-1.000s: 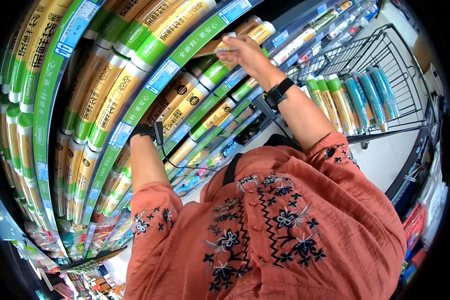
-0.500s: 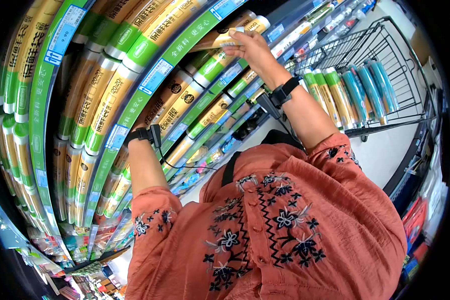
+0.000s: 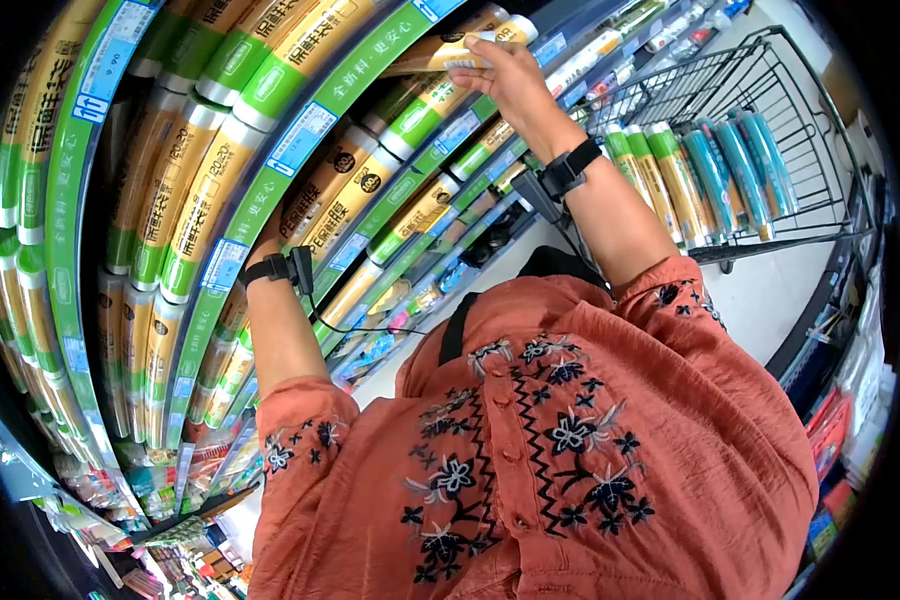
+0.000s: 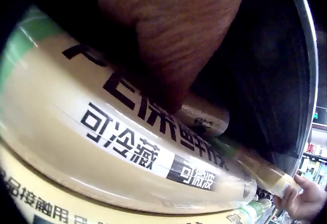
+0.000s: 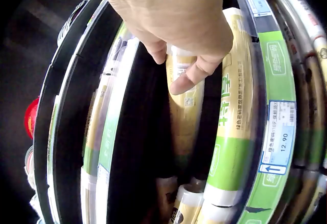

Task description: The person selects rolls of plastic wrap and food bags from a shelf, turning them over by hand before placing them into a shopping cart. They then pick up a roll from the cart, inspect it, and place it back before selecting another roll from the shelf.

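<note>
My right hand (image 3: 513,85) reaches into a shelf and pinches the near end of a tan-and-green packaged roll (image 5: 185,114). In the right wrist view, the thumb and fingers lie on opposite sides of that end, and the roll slants back into the dark shelf. My left hand (image 4: 176,29) is inside the shelf too, at a cling film roll (image 4: 127,132) printed with large dark characters. Its fingertips are hidden behind the roll, so I cannot tell whether they hold it. In the head view, the shelf edge covers most of this hand.
Curved shelves with green edge strips (image 3: 290,150) hold many similar rolls (image 3: 200,210). Another roll (image 5: 232,127) stands right beside my right hand. A wire shopping cart (image 3: 820,180) at the right carries several tan-and-green rolls (image 3: 675,185) and teal ones (image 3: 740,180).
My right hand's pinched roll has come to lie more plainly along the shelf, its label showing. The left wrist has shifted slightly left and down, and the view has turned a little.
</note>
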Tool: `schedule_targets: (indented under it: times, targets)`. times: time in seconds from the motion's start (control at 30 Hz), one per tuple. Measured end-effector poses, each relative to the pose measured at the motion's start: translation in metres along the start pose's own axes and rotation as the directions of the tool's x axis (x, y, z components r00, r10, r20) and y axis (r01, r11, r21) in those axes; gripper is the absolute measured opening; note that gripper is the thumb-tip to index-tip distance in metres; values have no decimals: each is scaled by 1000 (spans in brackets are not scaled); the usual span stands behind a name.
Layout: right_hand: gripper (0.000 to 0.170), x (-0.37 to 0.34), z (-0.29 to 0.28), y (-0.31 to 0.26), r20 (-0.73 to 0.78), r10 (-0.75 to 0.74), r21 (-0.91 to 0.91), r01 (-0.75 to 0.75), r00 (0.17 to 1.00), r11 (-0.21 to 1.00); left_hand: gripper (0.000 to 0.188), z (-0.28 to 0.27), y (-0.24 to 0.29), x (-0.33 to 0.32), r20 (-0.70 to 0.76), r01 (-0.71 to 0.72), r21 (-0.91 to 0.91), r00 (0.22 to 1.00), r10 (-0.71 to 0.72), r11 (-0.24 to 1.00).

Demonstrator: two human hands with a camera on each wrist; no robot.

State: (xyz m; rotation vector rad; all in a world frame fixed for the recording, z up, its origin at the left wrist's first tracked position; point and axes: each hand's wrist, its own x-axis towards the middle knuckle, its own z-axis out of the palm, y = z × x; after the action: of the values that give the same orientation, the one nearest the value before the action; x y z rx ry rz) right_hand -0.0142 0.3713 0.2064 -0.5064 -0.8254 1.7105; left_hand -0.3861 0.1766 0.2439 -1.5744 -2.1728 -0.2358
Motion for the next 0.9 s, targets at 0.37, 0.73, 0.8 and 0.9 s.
schedule_targets:
  times: [0.37, 0.73, 0.8, 0.9]
  targets:
    - [46, 2, -15, 5, 24, -27, 50, 26, 999, 998, 52, 13, 1, 10, -69, -87, 2, 994, 87, 996]
    - [38, 1, -7, -7, -28, -32, 44, 34, 999, 998, 47, -17, 37, 12, -45, -50, -221, 998, 41, 974]
    - [37, 5, -10, -6, -3, -9, 52, 9, 1000, 999, 48, -30, 51, 12, -11, -50, -162, 999, 49, 985]
    - [35, 6, -11, -4, -12, 28, 50, -28, 1000, 998, 50, -41, 62, 12, 43, -25, -135, 999, 31, 991]
